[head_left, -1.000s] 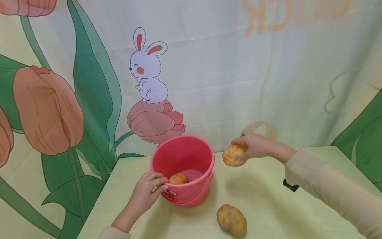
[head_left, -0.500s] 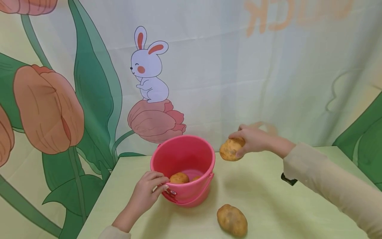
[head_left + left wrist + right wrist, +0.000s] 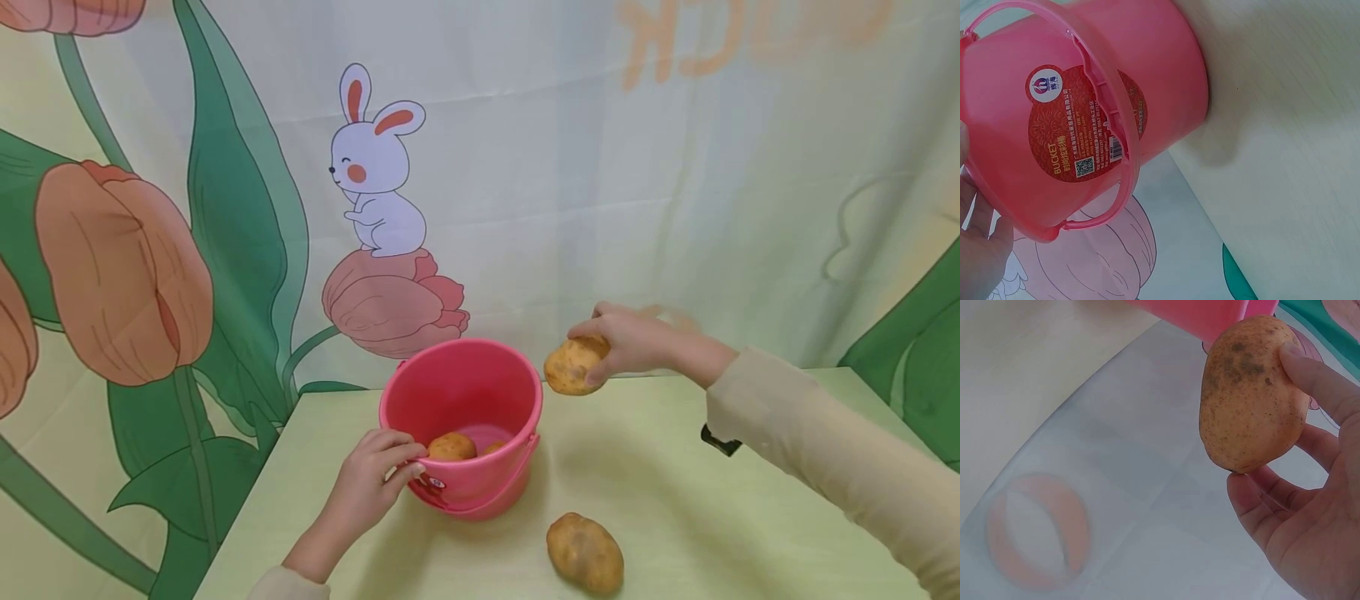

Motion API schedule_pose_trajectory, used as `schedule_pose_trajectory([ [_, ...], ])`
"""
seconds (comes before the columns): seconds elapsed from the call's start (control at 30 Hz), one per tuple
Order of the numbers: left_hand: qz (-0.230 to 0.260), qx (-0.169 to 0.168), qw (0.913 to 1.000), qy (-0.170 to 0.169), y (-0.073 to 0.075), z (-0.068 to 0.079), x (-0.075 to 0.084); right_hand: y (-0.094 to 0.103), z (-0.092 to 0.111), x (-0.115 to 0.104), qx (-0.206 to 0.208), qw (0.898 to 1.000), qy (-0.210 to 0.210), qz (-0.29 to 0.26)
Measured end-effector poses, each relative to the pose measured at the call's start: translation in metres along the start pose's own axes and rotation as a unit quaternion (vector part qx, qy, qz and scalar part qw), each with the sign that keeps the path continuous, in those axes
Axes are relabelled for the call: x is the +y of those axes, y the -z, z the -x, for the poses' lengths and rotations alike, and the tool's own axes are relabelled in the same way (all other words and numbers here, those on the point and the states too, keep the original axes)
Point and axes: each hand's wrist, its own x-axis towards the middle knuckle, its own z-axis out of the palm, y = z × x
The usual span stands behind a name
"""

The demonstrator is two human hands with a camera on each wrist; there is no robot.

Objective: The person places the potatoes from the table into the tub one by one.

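Observation:
A pink plastic bucket (image 3: 480,492) stands on the table, its handle hanging down on the near side. Inside it lies a potato (image 3: 452,447), with part of another potato (image 3: 494,447) showing beside it. My left hand (image 3: 367,475) pinches the bucket's near-left rim, fingers over the edge and thumb outside. My right hand (image 3: 633,337) holds a potato (image 3: 573,367) in the air, just right of the bucket's rim. In the right wrist view, thumb and fingertips grip this brown potato (image 3: 1254,400), which has dark spots on its skin.
One more potato (image 3: 585,552) lies on the pale green table (image 3: 675,500), in front and to the right of the bucket. Behind the table hangs a cloth backdrop (image 3: 562,208) printed with tulips and a rabbit.
My right hand has moved left and slightly up with its potato, coming closer to the bucket's rim. My left hand stays on the rim, and the potato on the table has not moved.

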Motion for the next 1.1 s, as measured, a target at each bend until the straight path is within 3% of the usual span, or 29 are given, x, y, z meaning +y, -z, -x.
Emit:
schedule_pose_trajectory([
  [0.37,-0.004,0.009,0.9999,-0.008,-0.001,0.0,0.0,0.012,-0.012,-0.012,-0.01,1.0,0.017,-0.007],
  [1.1,-0.001,-0.002,1.0,0.007,0.0,-0.001,0.001,0.006,-0.032,-0.034,0.007,0.999,0.038,0.022],
])
